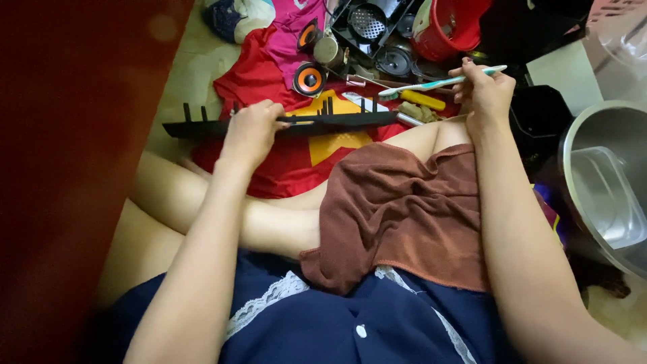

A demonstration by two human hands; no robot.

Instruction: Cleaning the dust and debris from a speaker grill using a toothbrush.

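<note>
Black plastic rack [296, 123] is lying crosswise, its long axis running out both sides of the left hand [251, 129] clamping it near the middle. Off to its right, the right hand [486, 91] is pinching a toothbrush [441, 82], bristles pointing toward the rack.

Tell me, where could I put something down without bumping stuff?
Free patches: the pale floor left of the red cloth, and the brown towel on the lap. Crowded: above the black rack, around the speakers, red bucket and metal bowl.
</note>
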